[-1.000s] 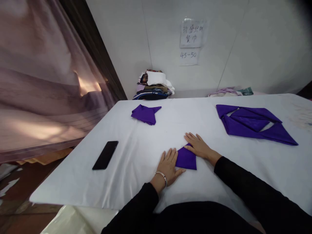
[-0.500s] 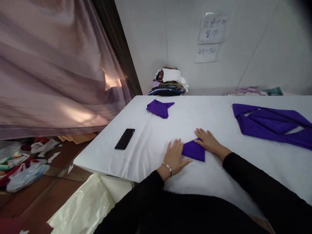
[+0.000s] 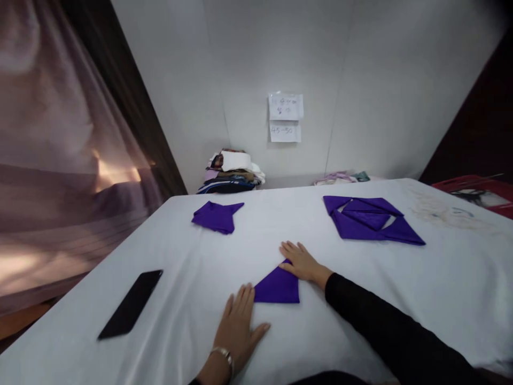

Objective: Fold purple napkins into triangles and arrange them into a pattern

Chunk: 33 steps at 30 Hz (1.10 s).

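Observation:
A purple cloth [image 3: 278,286], folded into a flat shape with a slanted upper edge, lies on the white-covered table [image 3: 320,331] before me. My left hand [image 3: 239,323], with a bracelet at the wrist, rests flat at the cloth's left corner, fingers stretched out. On its upper corner lies my right hand [image 3: 300,261], palm down with the fingers extended. Neither hand grips anything. Farther back on the left is another folded purple cloth [image 3: 216,217] with a pointed end. Several purple folds form a ring-like arrangement [image 3: 360,230] at the back right.
A black phone [image 3: 131,305] lies near the table's left side. Piled clothes [image 3: 232,172] stand beyond the far edge, with more fabric [image 3: 340,177] to their right. Paper notes [image 3: 285,117] hang on the wall. A pink curtain [image 3: 60,176] borders the left; a red container [image 3: 476,192] is at right.
The view has turned to the right and moved nearer the table, bringing the whole purple arrangement into sight. Both hands remain flat at the folded cloth's corners.

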Available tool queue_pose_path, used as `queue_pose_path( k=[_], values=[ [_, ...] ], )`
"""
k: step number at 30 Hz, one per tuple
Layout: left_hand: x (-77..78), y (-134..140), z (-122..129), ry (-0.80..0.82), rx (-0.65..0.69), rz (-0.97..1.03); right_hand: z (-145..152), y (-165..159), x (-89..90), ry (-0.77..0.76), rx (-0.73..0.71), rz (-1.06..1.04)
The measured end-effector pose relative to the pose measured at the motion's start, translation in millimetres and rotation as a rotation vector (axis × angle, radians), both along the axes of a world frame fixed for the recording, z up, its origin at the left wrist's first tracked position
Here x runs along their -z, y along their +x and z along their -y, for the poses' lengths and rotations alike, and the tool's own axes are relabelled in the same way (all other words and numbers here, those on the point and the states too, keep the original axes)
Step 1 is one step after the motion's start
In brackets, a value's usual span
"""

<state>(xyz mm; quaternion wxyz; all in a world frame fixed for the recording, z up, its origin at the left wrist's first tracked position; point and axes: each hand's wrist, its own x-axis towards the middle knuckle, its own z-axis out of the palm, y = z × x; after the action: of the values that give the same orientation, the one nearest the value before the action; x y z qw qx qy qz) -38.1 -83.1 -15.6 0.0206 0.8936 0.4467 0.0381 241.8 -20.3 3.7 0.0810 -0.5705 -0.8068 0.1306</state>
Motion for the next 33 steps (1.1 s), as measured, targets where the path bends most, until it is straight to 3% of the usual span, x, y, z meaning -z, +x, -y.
queue_pose_path(
  k=[3,5,8,11,15,21,24,27,29,33],
  values=[
    [3.4,-8.6,-8.5,0.04,-0.129,-0.026,0.5,-0.9,-2.3,-0.003,0.0,-0.026],
    [-0.4,5.4,-16.1,0.102,-0.159,-0.002,0.4,-1.4,-2.4,0.004,0.004,-0.037],
    [-10.0,46.0,-24.2,0.156,-0.01,0.064,-0.2,-1.9,-2.5,0.011,0.015,-0.048],
    [-11.0,78.8,-28.6,0.087,0.121,0.054,-0.4,-2.0,-3.3,0.013,0.008,-0.057],
    [9.0,82.3,-36.8,0.046,0.189,0.018,-0.7,-1.6,-2.5,0.012,-0.003,-0.072],
    [44.5,66.3,-53.2,0.237,0.258,0.075,-12.0,12.4,-0.5,0.023,0.108,-0.064],
    [55.7,66.7,-58.2,0.298,0.291,0.093,-21.6,25.7,-9.5,-0.006,0.192,-0.045],
    [63.7,72.5,-57.7,0.34,0.224,0.117,-21.4,26.3,-24.6,-0.01,0.289,-0.058],
    [67.5,76.8,-55.7,0.354,0.156,0.139,-13.9,13.5,-31.8,0.059,0.207,-0.099],
    [72.5,80.5,-54.0,0.305,0.136,0.139,2.1,-23.7,-29.4,0.085,-0.173,-0.175]
  ],
)
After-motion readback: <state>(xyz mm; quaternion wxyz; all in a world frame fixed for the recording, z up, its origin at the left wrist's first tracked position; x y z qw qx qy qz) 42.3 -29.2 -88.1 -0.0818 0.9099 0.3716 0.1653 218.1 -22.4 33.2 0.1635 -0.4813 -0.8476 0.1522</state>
